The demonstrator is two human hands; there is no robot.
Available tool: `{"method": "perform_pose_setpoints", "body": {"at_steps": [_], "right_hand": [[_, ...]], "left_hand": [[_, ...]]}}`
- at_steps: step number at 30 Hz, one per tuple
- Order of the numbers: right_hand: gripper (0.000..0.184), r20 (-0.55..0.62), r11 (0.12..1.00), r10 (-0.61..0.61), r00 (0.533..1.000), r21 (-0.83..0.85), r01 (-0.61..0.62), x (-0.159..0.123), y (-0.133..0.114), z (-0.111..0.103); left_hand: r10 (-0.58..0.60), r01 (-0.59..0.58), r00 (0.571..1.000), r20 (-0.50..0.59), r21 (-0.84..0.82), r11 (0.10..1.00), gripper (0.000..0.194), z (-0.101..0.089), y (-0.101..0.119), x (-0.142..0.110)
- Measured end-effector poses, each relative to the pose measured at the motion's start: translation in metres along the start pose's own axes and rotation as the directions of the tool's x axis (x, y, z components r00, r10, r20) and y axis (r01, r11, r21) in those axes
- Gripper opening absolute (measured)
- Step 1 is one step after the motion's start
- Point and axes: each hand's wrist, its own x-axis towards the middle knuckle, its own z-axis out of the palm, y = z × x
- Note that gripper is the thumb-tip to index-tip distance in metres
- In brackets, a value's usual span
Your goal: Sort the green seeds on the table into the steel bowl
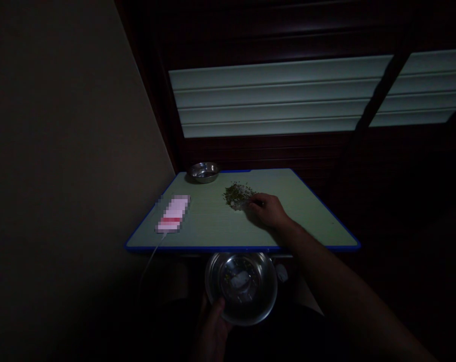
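Note:
A loose pile of small dark green bits (234, 194), with some pale bits among them, lies on the pale green tabletop (205, 221). My right hand (268, 208) is at the pile's right edge with its fingers pinched together; what is between the fingertips is too small to make out. Below the table's front edge, my left hand (215, 324) grips the rim of a steel bowl (268, 286), thumb over the near left side. A few small bits and a bright reflection show inside this bowl.
A smaller metal bowl (204, 172) stands at the table's back left corner. A phone (174, 213) with a blurred screen lies at the left, its white cable (152, 259) hanging over the front edge. Behind the table is a dark wood panel with pale slats (273, 100).

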Motion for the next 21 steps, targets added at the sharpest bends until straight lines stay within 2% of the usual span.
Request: {"method": "perform_pose_setpoints", "body": {"at_steps": [11, 21], "right_hand": [[0.014, 0.005, 0.998, -0.001, 1.000, 0.055, 0.001, -0.0009, -0.0017, -0.0020], [0.013, 0.020, 0.994, 0.078, 0.997, 0.073, -0.079, -0.0013, -0.0064, -0.0035]], "left_hand": [[0.004, -0.004, 1.000, -0.001, -0.001, 1.000, 0.073, -0.0004, -0.0001, 0.0018], [-0.007, 0.008, 1.000, -0.025, 0.018, 1.000, 0.070, 0.0022, 0.0016, 0.0011]]}}
